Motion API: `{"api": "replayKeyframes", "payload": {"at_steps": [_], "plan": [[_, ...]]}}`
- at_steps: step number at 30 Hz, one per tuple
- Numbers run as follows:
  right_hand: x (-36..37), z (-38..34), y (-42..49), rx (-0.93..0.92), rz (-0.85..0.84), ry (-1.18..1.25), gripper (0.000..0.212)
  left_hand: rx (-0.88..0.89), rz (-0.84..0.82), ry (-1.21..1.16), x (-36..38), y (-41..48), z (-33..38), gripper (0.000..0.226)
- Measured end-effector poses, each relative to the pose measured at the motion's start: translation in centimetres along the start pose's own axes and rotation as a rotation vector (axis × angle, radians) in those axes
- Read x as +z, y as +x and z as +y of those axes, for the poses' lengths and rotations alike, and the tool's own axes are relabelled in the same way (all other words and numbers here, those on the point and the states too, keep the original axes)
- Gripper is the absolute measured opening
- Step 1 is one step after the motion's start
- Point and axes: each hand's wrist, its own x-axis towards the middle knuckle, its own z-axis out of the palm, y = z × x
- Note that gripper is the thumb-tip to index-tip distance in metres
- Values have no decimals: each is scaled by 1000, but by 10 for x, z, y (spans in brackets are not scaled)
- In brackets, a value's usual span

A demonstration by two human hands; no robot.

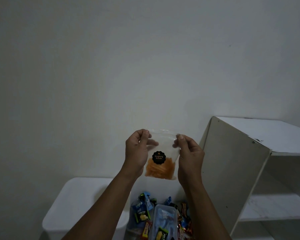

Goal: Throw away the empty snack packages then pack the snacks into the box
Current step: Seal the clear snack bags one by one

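I hold a clear zip bag (163, 148) up in front of the wall; orange snack sticks fill its lower part below a round black label. My left hand (137, 151) pinches its top left corner and my right hand (189, 153) pinches its top right corner. Below, between my forearms, lies a pile of small wrapped snacks (144, 213) in blue, green and red wrappers. A clear plastic box (164, 220) with a few snacks sits on that pile.
A white lidded bin (80, 205) stands at the lower left, partly behind my left forearm. A white shelf unit (241, 161) with open compartments stands on the right. A plain white wall fills the rest of the view.
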Motion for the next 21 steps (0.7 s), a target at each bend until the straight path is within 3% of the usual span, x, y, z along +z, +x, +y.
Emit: {"api": "replayKeyframes", "payload": {"at_steps": [3,8,12,16,21], "plan": [[1,0,-2,-6,-80,-32,14,12,-18,32,1,-2,-3,25],[0,-2,3,-50,-90,-57,14,-39,-145,-108,0,-7,0,19],[0,-3,3,-40,-129,-84,19,-38,-167,-41,2,-8,1,16],[-1,-7,0,51,-231,-75,3,-11,-178,7,3,-7,1,16],[-3,-9,3,25,-220,-165,7,-68,-237,-75,5,-12,0,16]]}}
